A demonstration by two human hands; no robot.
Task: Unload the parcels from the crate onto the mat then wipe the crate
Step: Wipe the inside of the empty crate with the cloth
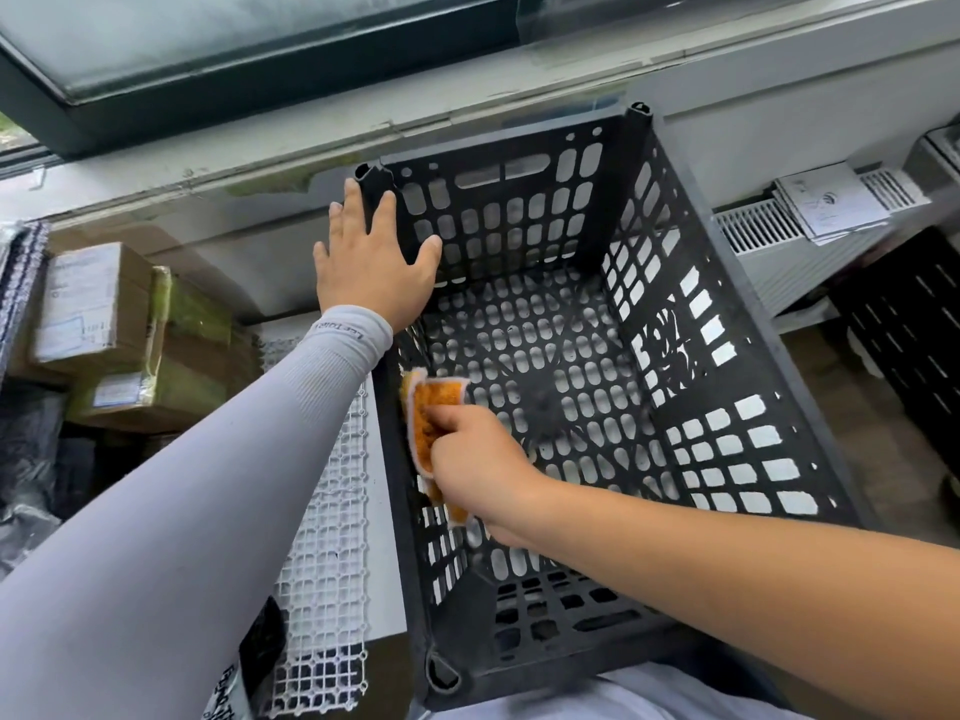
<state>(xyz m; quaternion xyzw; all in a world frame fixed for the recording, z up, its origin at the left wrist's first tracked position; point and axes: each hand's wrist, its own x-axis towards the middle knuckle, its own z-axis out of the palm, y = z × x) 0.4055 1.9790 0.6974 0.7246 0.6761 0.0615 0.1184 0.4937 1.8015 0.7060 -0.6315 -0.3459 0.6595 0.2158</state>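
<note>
Right grip (pixel 475 454): fingers curled around an orange cloth (pixel 426 423), pressed against the inner face of the left wall of the black crate (pixel 727 324). Left grip (pixel 376 262): open, fingers straight and spread, laid flat on the far left corner post of the crate, apparently to steady it.

Head view, the only one. Crate seen from above, no parcel inside, bottom grid fully visible. Parcels (pixel 104 324) stacked to the left of the crate, brown boxes with labels, beside a white grid mat (pixel 327 537) that touched the left side of the crate. Not possible to tell whether the boxes lay on the mat itself. Unloading judged as done, wiping as in progress.

For a good wipe, probably best: cloth kept flat against the wall, strokes made along the wall from the near corner toward the far one, then the same on the other walls and the bottom, with the left palm kept firm on the corner post against sliding. Holes in the walls likely to catch the cloth, so moderate pressure advised.

Crate upright, opening pointed up toward the camera. Nearly square from above, long axis not clear.
</note>
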